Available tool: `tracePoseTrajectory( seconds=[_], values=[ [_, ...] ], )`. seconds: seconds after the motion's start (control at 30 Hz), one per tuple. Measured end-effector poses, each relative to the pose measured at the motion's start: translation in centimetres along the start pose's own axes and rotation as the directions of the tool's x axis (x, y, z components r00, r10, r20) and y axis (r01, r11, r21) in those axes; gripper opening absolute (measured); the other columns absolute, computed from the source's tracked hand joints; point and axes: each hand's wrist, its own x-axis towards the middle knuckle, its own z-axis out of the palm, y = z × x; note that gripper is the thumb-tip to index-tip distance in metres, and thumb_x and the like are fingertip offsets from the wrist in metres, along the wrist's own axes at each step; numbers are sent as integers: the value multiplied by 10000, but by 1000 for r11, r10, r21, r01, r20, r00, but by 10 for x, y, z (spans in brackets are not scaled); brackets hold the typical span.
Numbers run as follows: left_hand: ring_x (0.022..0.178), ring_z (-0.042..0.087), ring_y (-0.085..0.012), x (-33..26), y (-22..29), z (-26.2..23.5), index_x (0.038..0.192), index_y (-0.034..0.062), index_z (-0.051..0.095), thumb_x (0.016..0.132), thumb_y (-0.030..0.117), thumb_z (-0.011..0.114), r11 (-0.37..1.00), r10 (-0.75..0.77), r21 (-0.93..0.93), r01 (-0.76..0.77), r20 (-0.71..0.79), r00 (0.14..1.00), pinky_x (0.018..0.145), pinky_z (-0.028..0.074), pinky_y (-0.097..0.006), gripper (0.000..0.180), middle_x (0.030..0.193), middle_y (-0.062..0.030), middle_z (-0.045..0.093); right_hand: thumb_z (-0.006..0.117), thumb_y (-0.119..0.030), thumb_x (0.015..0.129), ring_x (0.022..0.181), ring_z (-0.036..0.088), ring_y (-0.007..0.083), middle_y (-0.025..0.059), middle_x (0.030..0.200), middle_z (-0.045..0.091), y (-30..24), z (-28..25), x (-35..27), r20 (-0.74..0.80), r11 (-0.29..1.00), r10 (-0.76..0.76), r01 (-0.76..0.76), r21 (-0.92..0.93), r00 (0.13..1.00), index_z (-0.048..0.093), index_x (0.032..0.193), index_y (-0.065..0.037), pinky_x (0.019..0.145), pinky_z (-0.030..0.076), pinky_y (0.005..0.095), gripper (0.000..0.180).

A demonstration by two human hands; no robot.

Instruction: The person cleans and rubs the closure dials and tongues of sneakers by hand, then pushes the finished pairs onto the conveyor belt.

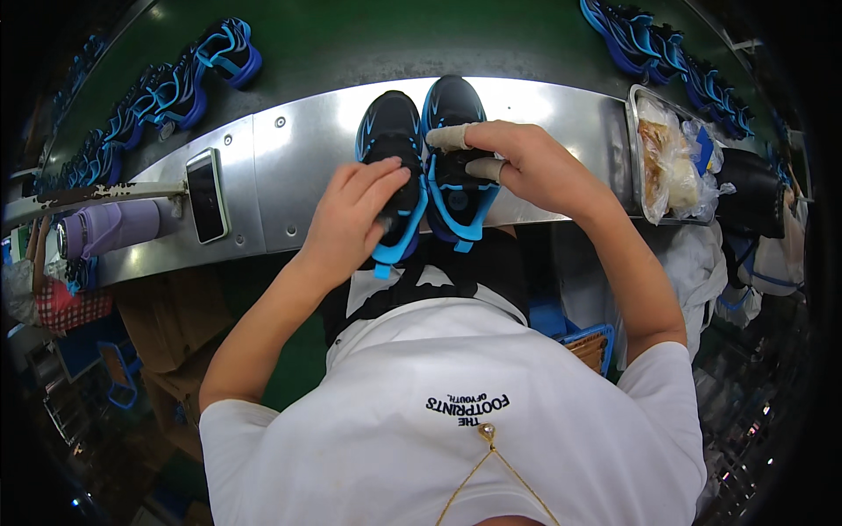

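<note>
Two black sneakers with bright blue trim stand side by side at the metal bench edge, toes pointing away and heel tabs toward me. My left hand is closed on the left sneaker, its fingers bent over the tongue and collar; the thumb is partly hidden at the opening. On the right sneaker lies my right hand, with pale covers on two fingertips. One covered finger rests across the lacing and the other touches near the tongue, gripping the upper between them.
A phone lies on the metal ledge at left, near a purple bottle. Rows of similar sneakers stand on the green surface beyond. A metal tray with plastic-bagged items sits at right.
</note>
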Motion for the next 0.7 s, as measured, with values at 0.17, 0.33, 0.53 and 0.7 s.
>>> tracePoseTrajectory(
  seconds=[0.17,0.33,0.53,0.7],
  values=[
    [1045,534,-325,9,-8,-1,1165,50,606,579,-139,554,998,63,-2,-63,24,998,902,465,-380,617,1242,-105,582,648,38,797,987,599,271,103,1024,671,-11,2,0,-4,941,64,-61,-332,998,626,1225,-128,867,495,363,460],
    [1074,538,-268,15,5,-17,1134,61,626,732,-29,649,985,-83,-142,101,130,988,910,463,-362,412,1229,-90,589,685,-20,786,920,579,275,87,938,659,-4,-5,1,65,998,55,-57,28,996,637,1193,-133,825,490,371,425],
    [780,524,-133,21,1,0,1065,48,643,802,-8,626,886,-325,-321,336,89,942,694,416,-252,269,900,-30,548,708,-70,780,790,553,218,71,950,664,4,7,5,-23,919,-65,51,-392,998,635,1241,-180,732,475,331,479],
    [780,504,-105,20,-9,-2,1098,19,628,813,-4,634,716,-354,-544,437,256,899,697,411,-246,286,938,-1,559,729,-108,780,718,517,168,36,798,576,2,-10,10,167,978,155,-175,113,974,650,1207,-166,669,447,302,439]
  ],
)
